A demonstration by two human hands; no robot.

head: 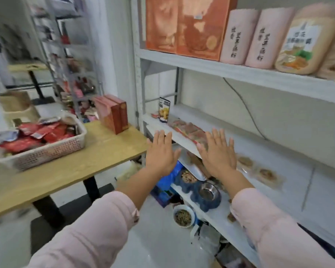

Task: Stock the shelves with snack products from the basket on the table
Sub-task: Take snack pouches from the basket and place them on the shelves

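Note:
A white perforated basket (52, 149) full of red snack packets (46, 132) stands on the wooden table (97, 159) at the left. My left hand (161, 151) and my right hand (217, 151) are both stretched out flat with straight fingers in front of the white middle shelf (278, 157). Neither hand holds anything. A row of pinkish flat packets (190, 130) lies on that shelf just beyond my right fingertips. A dark upright pouch (164, 110) stands at the shelf's left end. Two clear packs of round snacks (259, 170) lie to the right of my right hand.
The upper shelf carries orange boxes (184, 26), pink bags (253, 37) and a beige bag (300, 39). Red cartons (114, 115) stand at the table's far corner. Pet bowls (199, 188) sit on the lower shelf and floor. Another product rack (70, 55) stands behind at the left.

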